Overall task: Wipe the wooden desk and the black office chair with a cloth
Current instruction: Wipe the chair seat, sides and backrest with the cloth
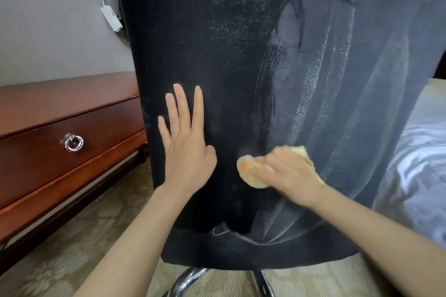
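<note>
We face the back of the black chair, with the wooden desk to its left. Our left hand presses flat on the chair, fingers straight and spread. Our right hand, blurred, grips the yellow cloth against the chair's lower middle. The print on the white adapter is too small to read.

The black office chair shows its tall back across the middle. Flat against the chair, low on its left half, lies the left hand, fingers straight and spread. On the chair's lower middle, the blurred right hand grips a bunched yellow cloth against the fabric. The wooden desk stands left of the chair, rumpled bedding right of it.
</note>
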`<state>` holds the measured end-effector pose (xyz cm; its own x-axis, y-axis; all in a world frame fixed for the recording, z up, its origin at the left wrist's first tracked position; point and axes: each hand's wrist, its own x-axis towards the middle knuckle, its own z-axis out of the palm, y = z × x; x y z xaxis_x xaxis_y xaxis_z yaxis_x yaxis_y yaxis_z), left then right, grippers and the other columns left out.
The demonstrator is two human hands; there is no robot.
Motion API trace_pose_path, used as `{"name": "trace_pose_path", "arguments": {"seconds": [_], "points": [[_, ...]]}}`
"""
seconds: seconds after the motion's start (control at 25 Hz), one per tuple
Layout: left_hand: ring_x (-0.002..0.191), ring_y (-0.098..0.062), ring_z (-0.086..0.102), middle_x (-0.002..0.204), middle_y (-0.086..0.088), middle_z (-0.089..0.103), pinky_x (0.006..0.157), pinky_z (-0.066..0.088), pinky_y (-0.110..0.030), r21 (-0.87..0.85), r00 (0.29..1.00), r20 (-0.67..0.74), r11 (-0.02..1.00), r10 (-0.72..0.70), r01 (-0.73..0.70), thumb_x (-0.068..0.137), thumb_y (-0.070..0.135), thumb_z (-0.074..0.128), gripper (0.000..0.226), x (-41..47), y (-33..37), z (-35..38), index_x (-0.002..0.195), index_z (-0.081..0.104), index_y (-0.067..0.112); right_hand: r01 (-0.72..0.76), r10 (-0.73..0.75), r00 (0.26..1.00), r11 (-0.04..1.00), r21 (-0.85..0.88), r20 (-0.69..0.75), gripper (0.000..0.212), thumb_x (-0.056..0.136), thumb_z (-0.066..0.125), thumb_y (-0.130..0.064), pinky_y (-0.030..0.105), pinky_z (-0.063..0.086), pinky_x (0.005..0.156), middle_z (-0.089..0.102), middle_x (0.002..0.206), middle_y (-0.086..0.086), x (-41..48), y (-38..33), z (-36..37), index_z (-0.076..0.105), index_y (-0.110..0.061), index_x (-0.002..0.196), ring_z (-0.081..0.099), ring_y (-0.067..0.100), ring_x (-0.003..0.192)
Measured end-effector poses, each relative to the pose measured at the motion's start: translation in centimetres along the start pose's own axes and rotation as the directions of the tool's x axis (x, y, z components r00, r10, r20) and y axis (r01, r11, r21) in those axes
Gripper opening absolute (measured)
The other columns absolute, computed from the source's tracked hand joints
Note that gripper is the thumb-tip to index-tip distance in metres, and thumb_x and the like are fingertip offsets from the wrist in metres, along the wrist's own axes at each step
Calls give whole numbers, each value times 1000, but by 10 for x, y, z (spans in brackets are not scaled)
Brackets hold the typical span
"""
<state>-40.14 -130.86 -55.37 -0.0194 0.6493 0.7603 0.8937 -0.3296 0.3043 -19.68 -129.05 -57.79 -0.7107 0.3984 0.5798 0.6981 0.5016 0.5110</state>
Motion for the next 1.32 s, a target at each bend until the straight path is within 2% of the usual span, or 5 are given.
{"name": "trace_pose_path", "arguments": {"seconds": [0.16,0.52,0.84,1.04,1.32], "points": [[133,-17,-40,144,4,-44,108,-19,-41,12,999,45,1000,20,-20,76,-1,56,114,4,-1,3,139,-32,35,-198,215,934,976,89,-284,33,74,42,-15,30,25,60,57,71,8,37,36,-43,68,-26,92,47,24,59],[140,-20,-32,152,2,-35,111,-15,-40,82,998,39,995,47,-50,79,17,62,110,1,-10,-5,145,-24,34,-371,424,624,900,228,-657,25,74,59,3,38,35,68,53,81,16,122,47,-86,69,-7,95,47,34,76],[142,-34,-24,155,-15,-23,112,-11,-52,242,952,78,921,296,-306,62,77,49,122,35,-4,-32,152,-9,19,-40,12,920,997,-65,-391,29,78,55,4,33,27,57,46,65,4,39,-16,8,72,-12,95,39,22,58],[141,-30,-28,153,-10,-32,111,-13,-50,237,956,92,926,280,-294,52,60,81,145,43,4,-31,148,-20,22,59,-109,958,980,-191,-264,37,79,34,9,30,22,56,44,61,0,-1,4,9,52,-15,102,28,18,53],[144,-35,-14,156,-18,-18,114,4,-55,431,966,-17,873,259,-227,52,67,78,145,53,-4,-37,149,-11,7,-338,340,866,938,72,-367,26,80,50,-13,28,34,63,56,69,-2,31,65,-49,58,-25,101,41,20,62]]}}
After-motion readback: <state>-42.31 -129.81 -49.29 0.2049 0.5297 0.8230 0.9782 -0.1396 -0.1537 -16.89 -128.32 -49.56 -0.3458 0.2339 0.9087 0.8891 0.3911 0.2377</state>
